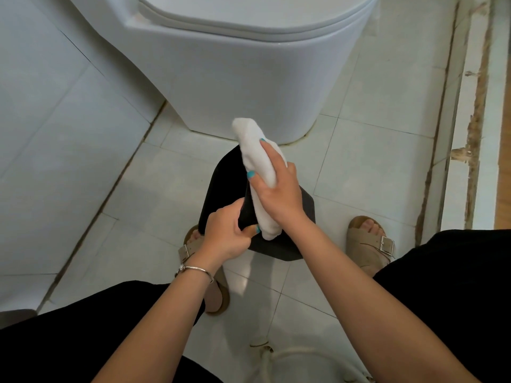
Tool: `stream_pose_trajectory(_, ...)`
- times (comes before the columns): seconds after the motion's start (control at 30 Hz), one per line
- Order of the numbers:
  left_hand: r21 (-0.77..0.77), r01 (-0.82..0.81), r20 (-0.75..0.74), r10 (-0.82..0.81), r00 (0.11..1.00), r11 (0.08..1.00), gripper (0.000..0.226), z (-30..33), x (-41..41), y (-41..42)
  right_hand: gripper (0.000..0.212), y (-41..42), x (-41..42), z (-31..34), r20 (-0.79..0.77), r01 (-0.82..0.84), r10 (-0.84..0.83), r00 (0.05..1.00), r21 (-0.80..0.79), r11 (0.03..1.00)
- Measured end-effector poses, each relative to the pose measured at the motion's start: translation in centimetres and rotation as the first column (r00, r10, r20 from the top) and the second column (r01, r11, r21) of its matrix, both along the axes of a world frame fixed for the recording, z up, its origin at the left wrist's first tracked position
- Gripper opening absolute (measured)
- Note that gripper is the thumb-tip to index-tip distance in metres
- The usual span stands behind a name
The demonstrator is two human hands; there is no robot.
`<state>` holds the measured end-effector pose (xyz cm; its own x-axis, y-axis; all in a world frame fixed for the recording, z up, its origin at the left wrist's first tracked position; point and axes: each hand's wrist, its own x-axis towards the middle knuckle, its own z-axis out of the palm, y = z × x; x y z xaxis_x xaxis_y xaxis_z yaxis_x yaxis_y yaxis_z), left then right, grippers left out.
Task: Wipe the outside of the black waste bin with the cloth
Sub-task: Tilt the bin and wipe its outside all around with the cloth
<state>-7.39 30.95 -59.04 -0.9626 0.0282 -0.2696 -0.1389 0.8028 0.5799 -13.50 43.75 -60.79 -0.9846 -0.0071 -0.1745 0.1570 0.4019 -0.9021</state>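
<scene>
In the head view, one black waste bin (221, 186) is sitting tipped on the pale tiled floor (359, 150), just in front of the base of a single white toilet (235, 78) and between the person's two feet in tan buckled sandals (372, 246). No brand, label or writing is showing on the bin, and its inside is facing away, so whether it is holding anything cannot be told. The left hand (225, 236), wearing one thin silver bracelet (195, 270) at the wrist, is gripping an edge of the bin with its fingers curled over it. The right hand (276, 189) is grasping one rolled white cloth (255, 158) and pressing it against the bin's dark outer side, with fingers wrapped around the roll. The cloth's far end is sticking up past the bin toward the toilet.
</scene>
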Motion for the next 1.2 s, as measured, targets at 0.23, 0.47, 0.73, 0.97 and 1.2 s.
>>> stream_pose_trajectory(0.23,0.038,-0.024,0.028,0.023,0.999,0.999,0.041,0.1,0.9,-0.2,0.06,1.3,-1.6,-1.9,0.032,0.024,-0.028,0.999,0.11,0.994)
stream_pose_trajectory(0.47,-0.07,0.026,0.001,-0.026,1.0,0.997,0.045,0.4,0.1,0.5,0.061,0.9,-2.7,-1.5,0.125,0.056,-0.075,0.989,0.148,0.987)
stream_pose_trajectory(0.73,-0.16,0.047,0.006,-0.046,0.999,0.986,0.05,0.1,0.3,0.4,0.062,1.1,-1.4,-2.4,0.017,0.078,-0.08,0.997,0.111,0.991)
stream_pose_trajectory(0.97,-0.157,0.044,0.019,-0.042,0.999,0.987,0.05,0.0,-0.3,0.2,0.059,2.6,-0.7,-5.0,0.273,0.24,-0.258,0.927,0.098,0.966)
stream_pose_trajectory(1.2,-0.077,0.033,-0.003,-0.033,0.999,0.997,0.051,0.0,-0.6,0.0,0.06,-1.0,-0.9,0.1,0.031,0.049,-0.049,0.998,0.016,0.999)
